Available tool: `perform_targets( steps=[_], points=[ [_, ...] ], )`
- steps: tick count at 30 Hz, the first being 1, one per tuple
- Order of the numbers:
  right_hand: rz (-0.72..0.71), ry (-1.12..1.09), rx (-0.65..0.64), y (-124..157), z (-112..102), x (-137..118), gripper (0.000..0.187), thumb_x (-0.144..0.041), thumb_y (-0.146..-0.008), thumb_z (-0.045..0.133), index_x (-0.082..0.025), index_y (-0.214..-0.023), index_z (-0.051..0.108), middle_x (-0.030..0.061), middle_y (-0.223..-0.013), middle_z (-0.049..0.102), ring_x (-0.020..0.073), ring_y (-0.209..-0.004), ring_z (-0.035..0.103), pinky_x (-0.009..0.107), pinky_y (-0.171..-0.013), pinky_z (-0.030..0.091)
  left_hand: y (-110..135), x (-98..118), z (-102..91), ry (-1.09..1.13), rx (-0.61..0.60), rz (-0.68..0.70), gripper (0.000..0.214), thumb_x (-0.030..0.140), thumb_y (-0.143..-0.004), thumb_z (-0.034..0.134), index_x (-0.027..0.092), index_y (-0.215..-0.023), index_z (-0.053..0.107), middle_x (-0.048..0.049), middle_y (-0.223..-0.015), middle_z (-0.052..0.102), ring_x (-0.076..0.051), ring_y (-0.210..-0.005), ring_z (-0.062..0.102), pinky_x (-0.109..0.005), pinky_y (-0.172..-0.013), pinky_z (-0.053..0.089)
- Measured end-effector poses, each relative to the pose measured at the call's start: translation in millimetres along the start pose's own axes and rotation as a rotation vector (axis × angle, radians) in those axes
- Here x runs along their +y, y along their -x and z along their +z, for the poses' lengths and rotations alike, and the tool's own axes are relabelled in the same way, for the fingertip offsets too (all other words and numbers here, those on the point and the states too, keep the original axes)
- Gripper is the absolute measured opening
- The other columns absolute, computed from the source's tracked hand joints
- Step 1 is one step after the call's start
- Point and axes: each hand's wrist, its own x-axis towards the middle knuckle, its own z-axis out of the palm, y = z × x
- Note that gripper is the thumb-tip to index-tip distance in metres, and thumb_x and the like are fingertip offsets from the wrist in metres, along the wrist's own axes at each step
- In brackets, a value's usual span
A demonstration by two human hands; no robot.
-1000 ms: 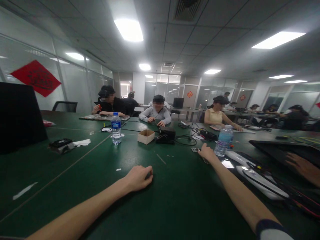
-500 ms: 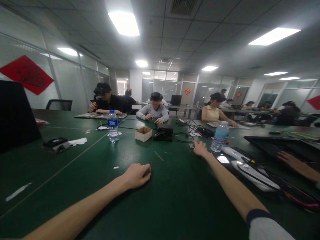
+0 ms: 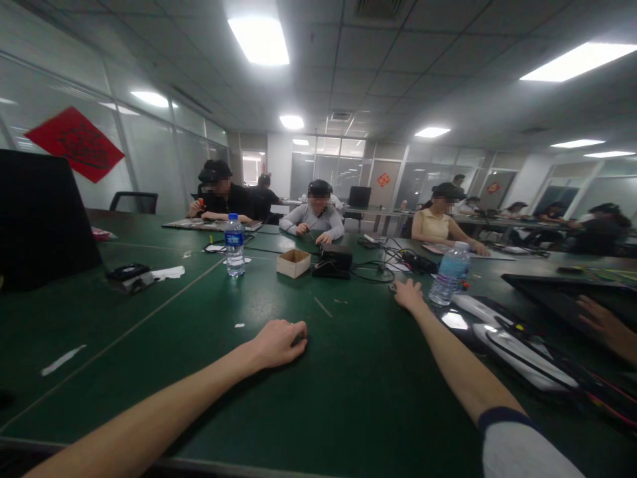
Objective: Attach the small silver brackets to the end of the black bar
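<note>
Since the earlier frames the view has shifted a bit, w/ the near edge of the green table [image 3: 343, 398] now in shot; R hand [image 3: 410, 295] now hides more of the small metal piece [image 3: 392, 287], L hand [image 3: 279, 344] abt same spot.

R fingers: bent down over the piece, which lies on the tabletop at their tips, mostly covered. Can't tell if they're pinching it or just touching. L fingers: loosely curled, hand resting on the table, nothing seen in them; underside hidden, so can't be sure.

Progress, my read: reach to the piece looks done; it's low at the table surface, so any lift looks undone. L hand seems to play no part yet.

Further out: water bottle [image 3: 450, 275] just beside R hand, on its R; white device [image 3: 522, 358] w/ cables by R forearm. Past the hands, btwn them: open-top box [image 3: 293, 264] & black device [image 3: 332, 262] next to it. 2nd bottle [image 3: 234, 245] farther L. Paper scrap [image 3: 239, 325] near L hand. Far R, another person's hand [image 3: 610, 325], blurry, by a black tray [image 3: 552, 289].
</note>
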Motion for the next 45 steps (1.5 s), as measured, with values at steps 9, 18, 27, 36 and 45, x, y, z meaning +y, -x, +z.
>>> perform_targets(
  steps=[9,18,27,36,45],
  points=[
    [-0.011,0.008,-0.035,-5.9,-0.1,4.1,0.053,-0.028,-0.093,0.049,-0.02,-0.143,0.033,0.0234,-0.14,0.033,0.0399,-0.128,0.034,0.05,-0.095,0.035,0.4,2.2,-3.7,0.013,-0.013,-0.003,0.019,0.033,-0.092,0.047,0.023,-0.102,0.06,-0.0019,-0.076,0.068,-0.02,-0.072,0.067,-0.028,-0.067,0.047],
    [-0.02,0.023,-0.016,-7.9,5.1,2.8,0.043,-0.023,-0.093,0.042,-0.019,-0.135,0.044,0.0212,-0.137,0.038,0.0388,-0.128,0.035,0.051,-0.096,0.035,0.9,2.4,-3.8,0.012,-0.019,-0.007,0.019,0.032,-0.091,0.047,0.023,-0.102,0.059,-0.0024,-0.076,0.068,-0.021,-0.074,0.067,-0.029,-0.067,0.047],
    [-0.008,0.027,-0.001,-9.2,8.3,1.6,0.039,-0.026,-0.096,0.039,-0.022,-0.134,0.047,0.0198,-0.137,0.039,0.0381,-0.128,0.035,0.05,-0.095,0.035,1.3,2.7,-5.0,-0.002,-0.023,-0.008,0.02,0.033,-0.091,0.047,0.023,-0.103,0.06,-0.0029,-0.077,0.069,-0.022,-0.074,0.067,-0.029,-0.069,0.048],
    [-0.01,0.034,0.002,-8.5,7.8,1.4,0.039,-0.024,-0.096,0.038,-0.023,-0.134,0.049,0.0194,-0.137,0.039,0.0373,-0.127,0.037,0.048,-0.095,0.037,0.2,-0.8,1.0,0.019,-0.005,0.012,0.018,0.032,-0.092,0.047,0.023,-0.102,0.059,-0.0027,-0.078,0.068,-0.021,-0.073,0.067,-0.029,-0.067,0.048],
    [-0.022,0.045,0.045,-1.8,4.2,-2.4,0.045,-0.02,-0.094,0.038,-0.018,-0.14,0.04,0.021,-0.135,0.041,0.0384,-0.125,0.039,0.049,-0.093,0.039,3.1,6.0,-10.6,-0.004,-0.05,-0.009,0.019,0.031,-0.092,0.047,0.022,-0.104,0.059,-0.0043,-0.08,0.069,-0.023,-0.076,0.068,-0.031,-0.069,0.049]
  ],
)
